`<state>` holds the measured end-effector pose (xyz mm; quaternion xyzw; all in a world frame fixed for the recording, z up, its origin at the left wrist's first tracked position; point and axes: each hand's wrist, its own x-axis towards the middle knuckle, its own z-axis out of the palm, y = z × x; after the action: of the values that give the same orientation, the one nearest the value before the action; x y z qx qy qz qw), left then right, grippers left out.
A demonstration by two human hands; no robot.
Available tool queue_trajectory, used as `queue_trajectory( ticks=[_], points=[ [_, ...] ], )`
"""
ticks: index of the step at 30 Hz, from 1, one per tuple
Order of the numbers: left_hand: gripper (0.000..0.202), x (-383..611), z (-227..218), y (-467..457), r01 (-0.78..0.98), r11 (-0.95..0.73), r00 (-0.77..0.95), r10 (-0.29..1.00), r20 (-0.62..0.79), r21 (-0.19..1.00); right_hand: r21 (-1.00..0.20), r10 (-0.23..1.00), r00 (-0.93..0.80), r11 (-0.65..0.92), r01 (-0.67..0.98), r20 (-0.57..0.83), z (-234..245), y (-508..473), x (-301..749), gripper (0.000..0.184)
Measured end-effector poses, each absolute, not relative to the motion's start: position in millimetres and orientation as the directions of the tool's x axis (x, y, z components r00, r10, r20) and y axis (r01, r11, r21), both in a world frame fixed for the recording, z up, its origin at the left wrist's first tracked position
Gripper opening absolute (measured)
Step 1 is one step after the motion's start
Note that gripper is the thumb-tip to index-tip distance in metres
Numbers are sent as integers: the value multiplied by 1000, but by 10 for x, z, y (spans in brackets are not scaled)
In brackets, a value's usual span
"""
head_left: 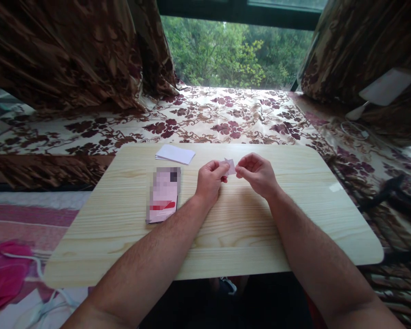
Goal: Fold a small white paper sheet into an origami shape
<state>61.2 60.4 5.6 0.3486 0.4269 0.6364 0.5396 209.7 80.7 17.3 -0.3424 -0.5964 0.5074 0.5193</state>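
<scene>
Both my hands meet above the middle of a pale wooden table [226, 237]. Between them is a small folded pink paper piece [230, 166]. My left hand [210, 179] pinches its left side with thumb and fingers closed. My right hand [256, 173] pinches its right edge, fingers curled. The paper is held a little above the tabletop. A pink booklet or card pack [163, 195] lies flat to the left of my left hand. A small stack of white paper sheets [175, 154] lies near the table's far edge.
A floral cloth [205, 119] covers the surface behind the table, with brown patterned curtains [71, 50] at both sides of a window. A magenta cloth and white cable [7, 274] lie at the lower left. A white lamp-like object [385, 89] stands at the right.
</scene>
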Motion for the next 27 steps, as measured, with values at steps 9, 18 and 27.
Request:
queue_trajectory(
  ticks=[9,18,27],
  points=[
    [24,617,-33,594,-253,-100,-118,990,73,962,-941,925,-175,335,-47,338,137,820,2105,23],
    [25,601,-41,581,-115,-139,-123,985,125,984,-955,928,-236,297,-3,289,163,820,2135,13],
    [17,620,91,524,-72,-95,-7,995,95,993,-961,944,-180,272,-52,277,216,811,2116,8]
  ],
)
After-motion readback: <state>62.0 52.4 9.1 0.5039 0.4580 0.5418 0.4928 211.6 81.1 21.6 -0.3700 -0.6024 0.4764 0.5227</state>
